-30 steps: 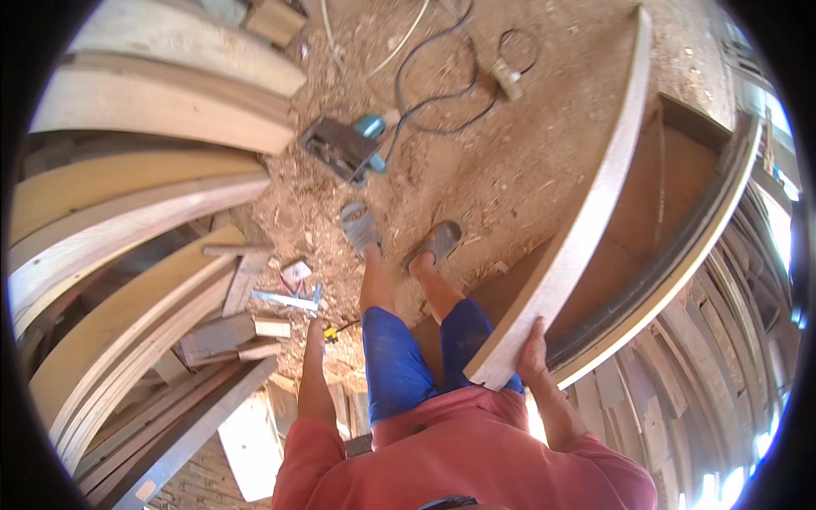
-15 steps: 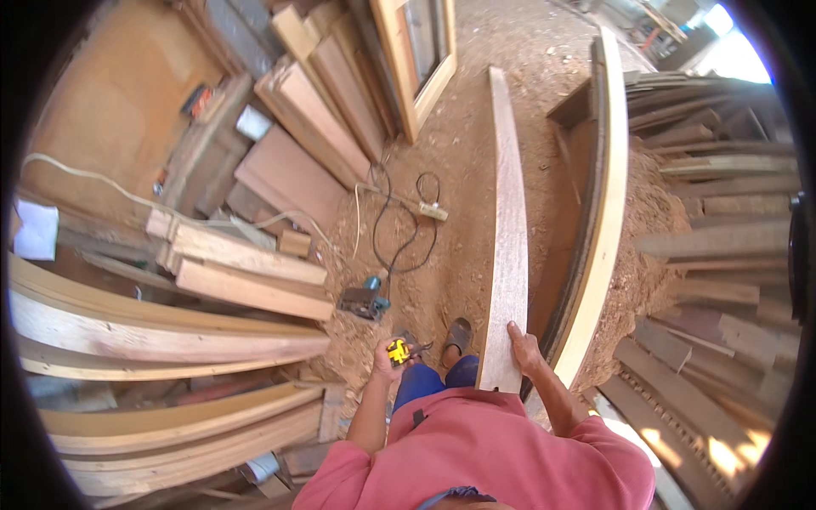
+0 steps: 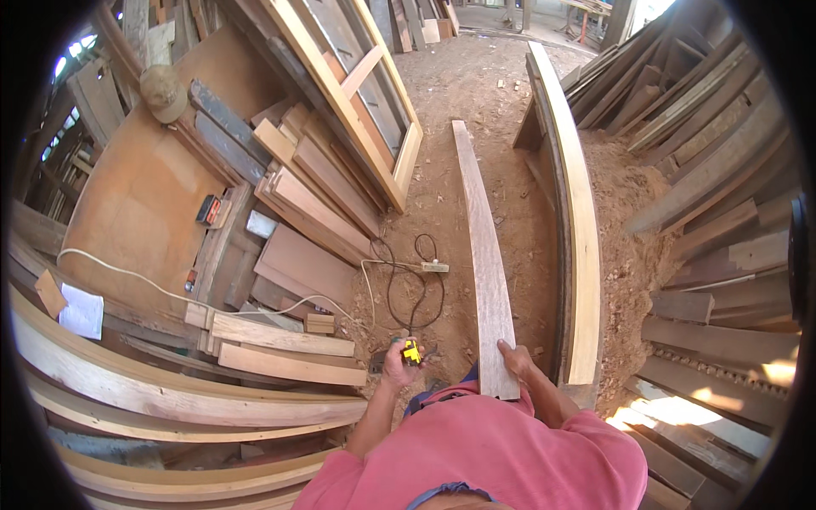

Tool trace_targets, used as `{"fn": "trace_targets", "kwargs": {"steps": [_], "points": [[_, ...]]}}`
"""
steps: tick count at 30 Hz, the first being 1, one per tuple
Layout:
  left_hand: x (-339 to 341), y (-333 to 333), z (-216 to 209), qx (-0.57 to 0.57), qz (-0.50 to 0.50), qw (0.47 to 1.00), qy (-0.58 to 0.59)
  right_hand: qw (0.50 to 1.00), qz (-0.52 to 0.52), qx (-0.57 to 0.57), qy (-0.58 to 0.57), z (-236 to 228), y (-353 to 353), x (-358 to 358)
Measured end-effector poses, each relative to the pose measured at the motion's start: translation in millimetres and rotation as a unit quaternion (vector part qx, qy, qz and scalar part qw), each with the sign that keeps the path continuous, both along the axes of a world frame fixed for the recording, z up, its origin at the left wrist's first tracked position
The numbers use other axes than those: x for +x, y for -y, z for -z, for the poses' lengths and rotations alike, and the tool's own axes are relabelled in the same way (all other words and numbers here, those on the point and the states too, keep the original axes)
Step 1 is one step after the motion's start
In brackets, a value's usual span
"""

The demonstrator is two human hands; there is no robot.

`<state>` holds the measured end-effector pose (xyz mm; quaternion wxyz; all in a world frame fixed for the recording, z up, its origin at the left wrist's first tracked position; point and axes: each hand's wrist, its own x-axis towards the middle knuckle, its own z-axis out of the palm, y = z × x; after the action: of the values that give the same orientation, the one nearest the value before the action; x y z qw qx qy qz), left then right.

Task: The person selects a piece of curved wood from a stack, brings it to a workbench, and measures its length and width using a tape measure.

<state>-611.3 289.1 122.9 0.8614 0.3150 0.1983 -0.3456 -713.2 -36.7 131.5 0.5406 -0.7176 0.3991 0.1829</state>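
A yellow and black tape measure [image 3: 412, 352] sits in my left hand [image 3: 397, 364], its fingers closed around the case. My right hand [image 3: 515, 359] grips the near end of a long, pale brown wooden plank [image 3: 483, 246] by its right edge, thumb on top. The plank's near end is close to my body, and its far end points away over the sawdust-covered ground. To the right, apart from it, a long board [image 3: 575, 212] with a pale yellow edge runs roughly alongside.
A white power strip [image 3: 435, 267] and a dark cord [image 3: 416, 293] lie on the ground ahead. Stacked boards [image 3: 285, 364] crowd the left, below a framed wooden panel [image 3: 399, 170]. More timber [image 3: 722, 331] is piled on the right. A cap [image 3: 163, 93] hangs at far left.
My view has tilted up and shows more of the far ground. The plank's far end sits lower and further left in the picture. Both hands keep their holds.
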Motion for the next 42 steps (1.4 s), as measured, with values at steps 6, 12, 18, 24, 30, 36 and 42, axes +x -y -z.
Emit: {"fn": "trace_targets", "kwargs": {"steps": [6,12,18,24,30,36,42], "points": [[-11,9,-44,0.184,0.122,0.963,0.155,0.904,-0.202,-0.359,0.113,-72,-24,41],[-11,43,-105,0.501,0.189,0.695,0.481,0.936,-0.254,0.231,0.080,-115,-70,71],[-20,59,-95,0.571,0.138,0.596,0.548,0.909,-0.147,0.377,0.103,-55,-112,52],[-14,49,-76,0.301,0.185,0.872,0.339,0.936,-0.129,0.284,0.164,-71,-98,40],[-15,54,-81,0.155,0.219,0.945,0.189,0.948,-0.139,0.048,0.283,-58,-93,33],[-33,71,-103,0.227,0.228,0.889,0.326,0.950,-0.151,0.200,0.186,-81,-76,35],[-14,51,-113,0.265,0.316,0.702,0.580,0.941,-0.217,0.236,0.112,-106,-50,32]]}}
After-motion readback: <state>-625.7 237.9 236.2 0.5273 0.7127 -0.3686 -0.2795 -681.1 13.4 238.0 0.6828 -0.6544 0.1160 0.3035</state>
